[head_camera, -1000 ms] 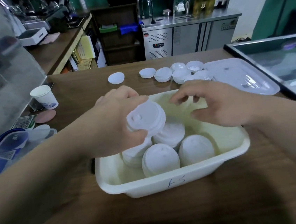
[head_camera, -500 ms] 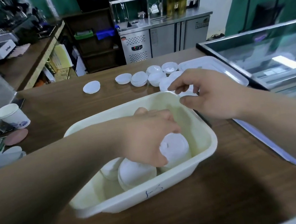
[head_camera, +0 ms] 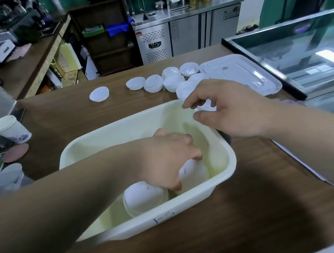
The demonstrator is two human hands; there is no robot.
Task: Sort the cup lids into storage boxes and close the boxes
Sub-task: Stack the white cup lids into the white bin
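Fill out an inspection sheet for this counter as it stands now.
Surface: brown wooden counter.
Job's things: cream storage box uncovered, near stack inside; loose lids in a row behind it; clear box cover beside them.
Clutter: paper cup and pink disc at the left edge.
Hands: left hand grips the other lid stack in the box; right hand above the far corner, fingers curled, grasp unclear.
Cables: nothing seen.
Surroundings: steel fridge unit behind; glass display case at right.
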